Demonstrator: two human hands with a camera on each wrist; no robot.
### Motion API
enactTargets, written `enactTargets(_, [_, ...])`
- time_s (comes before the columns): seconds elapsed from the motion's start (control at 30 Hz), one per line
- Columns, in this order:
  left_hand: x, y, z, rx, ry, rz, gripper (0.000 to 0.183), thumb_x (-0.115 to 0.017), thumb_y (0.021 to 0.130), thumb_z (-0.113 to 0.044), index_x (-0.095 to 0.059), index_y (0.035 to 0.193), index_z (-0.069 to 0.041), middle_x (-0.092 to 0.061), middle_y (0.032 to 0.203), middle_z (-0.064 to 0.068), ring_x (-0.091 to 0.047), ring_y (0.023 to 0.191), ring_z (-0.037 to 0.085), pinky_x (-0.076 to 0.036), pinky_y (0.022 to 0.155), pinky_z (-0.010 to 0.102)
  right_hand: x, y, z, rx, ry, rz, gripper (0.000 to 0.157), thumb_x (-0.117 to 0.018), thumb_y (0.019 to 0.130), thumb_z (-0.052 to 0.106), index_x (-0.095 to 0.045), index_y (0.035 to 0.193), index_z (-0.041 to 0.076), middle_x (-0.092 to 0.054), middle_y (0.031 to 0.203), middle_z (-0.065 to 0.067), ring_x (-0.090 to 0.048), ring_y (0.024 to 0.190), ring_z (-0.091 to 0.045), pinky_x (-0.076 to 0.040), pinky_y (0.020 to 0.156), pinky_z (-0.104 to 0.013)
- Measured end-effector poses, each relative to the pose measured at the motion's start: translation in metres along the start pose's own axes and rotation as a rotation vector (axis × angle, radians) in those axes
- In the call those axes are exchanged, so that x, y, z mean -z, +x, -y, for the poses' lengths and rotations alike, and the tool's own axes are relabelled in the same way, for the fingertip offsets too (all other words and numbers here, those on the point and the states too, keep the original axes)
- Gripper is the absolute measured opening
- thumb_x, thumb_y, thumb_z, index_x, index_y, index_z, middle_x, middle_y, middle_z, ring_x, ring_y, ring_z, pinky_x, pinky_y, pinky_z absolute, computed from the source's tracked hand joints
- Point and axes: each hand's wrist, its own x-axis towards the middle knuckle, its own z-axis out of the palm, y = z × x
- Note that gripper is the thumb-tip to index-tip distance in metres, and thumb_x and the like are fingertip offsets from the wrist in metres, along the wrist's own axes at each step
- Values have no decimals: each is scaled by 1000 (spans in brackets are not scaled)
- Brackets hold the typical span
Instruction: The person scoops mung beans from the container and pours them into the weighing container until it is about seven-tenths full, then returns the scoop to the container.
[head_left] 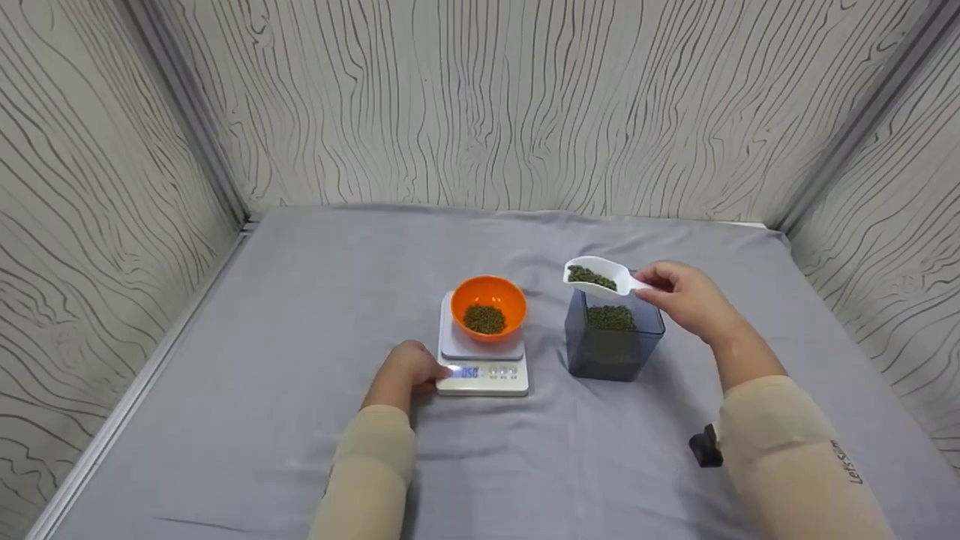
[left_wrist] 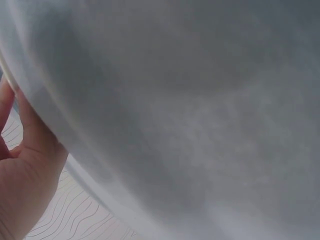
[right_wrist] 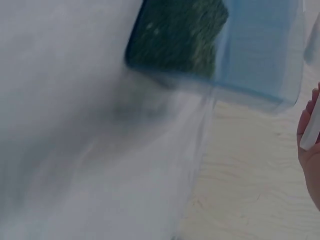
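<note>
My left hand (head_left: 409, 365) holds the left front edge of a white kitchen scale (head_left: 495, 385), thumb beside its lit display, which appears to read 050. On the scale's platform sits an orange bowl (head_left: 504, 291) with green-brown pellets (head_left: 484, 319) in its bottom. A white scoop (head_left: 624, 280) loaded with pellets is pinched by its handle in my right hand (head_left: 690, 300). The scoop hangs above a translucent dark square container (head_left: 611, 364), partly filled with the same pellets. In the right wrist view the scoop's handle (right_wrist: 311, 131) lies in the fingers, at the right edge.
Grey cloth (head_left: 315, 315) covers the table, wrinkled around the container. Wood-grain panels (head_left: 480, 105) stand at the back and both sides. A small black object (head_left: 706, 447) shows beside the right sleeve. Cloth fills most of the left wrist view.
</note>
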Motion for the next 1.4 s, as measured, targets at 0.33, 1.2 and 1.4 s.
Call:
enactTargets(0.33, [-2, 2, -4, 57, -48, 13, 36, -76, 75, -16, -58, 103, -2, -59, 83, 9, -56, 70, 19, -47, 60, 28, -36, 20, 50, 92, -149, 9, 11, -63, 84, 6, -64, 93, -1, -60, 92, -14, -54, 87, -27, -43, 80, -41])
enactTargets(1.2, [1, 0, 1, -36, 72, 6, 33, -76, 74, -25, -63, 93, -1, -58, 78, 7, -53, 72, 19, -43, 67, 30, -99, 15, 101, 750, -959, -296, 8, -58, 75, -6, -59, 80, 0, -52, 81, -11, -46, 75, -27, -40, 61, -35])
enactTargets(1.4, [1, 2, 1, -35, 64, 3, 33, -76, 74, -24, -63, 94, -1, -58, 77, 7, -54, 71, 19, -44, 66, 30, -99, 15, 104, 732, -939, -287, 10, -58, 75, -7, -59, 82, -1, -52, 83, -11, -47, 78, -27, -42, 64, -36])
